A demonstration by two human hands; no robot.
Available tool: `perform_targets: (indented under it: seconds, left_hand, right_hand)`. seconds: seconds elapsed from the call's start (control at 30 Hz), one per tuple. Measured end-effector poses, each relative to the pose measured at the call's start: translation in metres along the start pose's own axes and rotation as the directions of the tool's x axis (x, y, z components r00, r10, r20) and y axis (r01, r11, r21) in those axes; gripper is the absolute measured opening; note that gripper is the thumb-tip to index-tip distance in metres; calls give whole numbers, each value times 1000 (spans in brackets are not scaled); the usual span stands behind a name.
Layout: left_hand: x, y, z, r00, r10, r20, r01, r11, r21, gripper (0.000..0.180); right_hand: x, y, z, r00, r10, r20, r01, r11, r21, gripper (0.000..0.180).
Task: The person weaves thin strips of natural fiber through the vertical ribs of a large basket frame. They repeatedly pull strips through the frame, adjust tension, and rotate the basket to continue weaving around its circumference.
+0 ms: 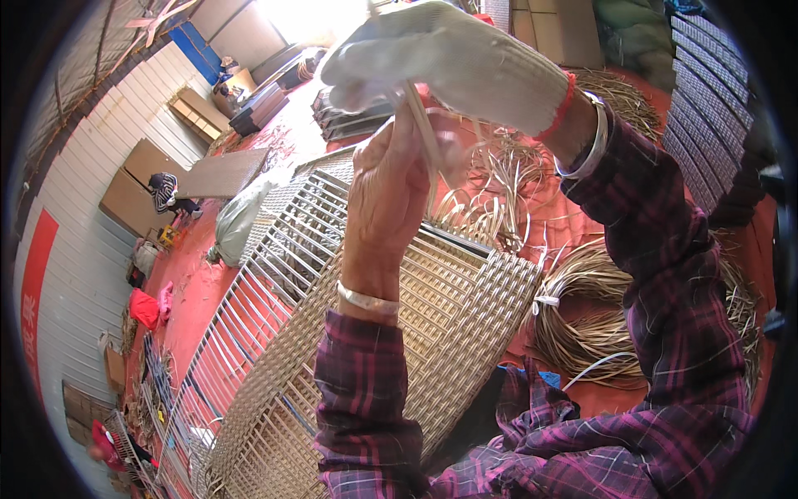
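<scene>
Around the work I see a crowded red floor: a coil of tan strips, bound by a white tie, lies to the right of the woven piece, and loose strips tangle beyond its far edge. The woven piece sits below the hands, part closed weave and part bare bars; the left forearm blocks my view of its middle. Farther off to the left I make out a person in a striped top beside a cardboard sheet, and someone in red near the lower rim. As for containers, a bulging grey-green bag rests on the floor beyond the bars, its contents hidden from me. The bare left hand is closed narrowly, pinching a pale strip raised above the woven piece. The gloved right hand is just above, its fingers curled and blurred, covering the strip's upper end; I cannot tell whether it grips it.
</scene>
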State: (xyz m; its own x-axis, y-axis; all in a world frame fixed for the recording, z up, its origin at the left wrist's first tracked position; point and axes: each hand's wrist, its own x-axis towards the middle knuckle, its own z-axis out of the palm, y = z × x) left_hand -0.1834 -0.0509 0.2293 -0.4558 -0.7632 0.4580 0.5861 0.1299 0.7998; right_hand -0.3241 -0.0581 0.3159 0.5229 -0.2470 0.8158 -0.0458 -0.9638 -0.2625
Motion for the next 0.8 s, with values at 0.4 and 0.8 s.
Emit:
perform_targets:
  seconds: [0.4,0.8]
  left_hand:
    - [-73,7,-4,983,-136,121,97,955,281,38]
    - [-172,-14,-21,988,127,84,-142,571,809,32]
  right_hand:
    - [-89,-28,71,802,585,121,-383,348,856,44]
    - [-138,24,48,790,611,-48,-55,149,987,37]
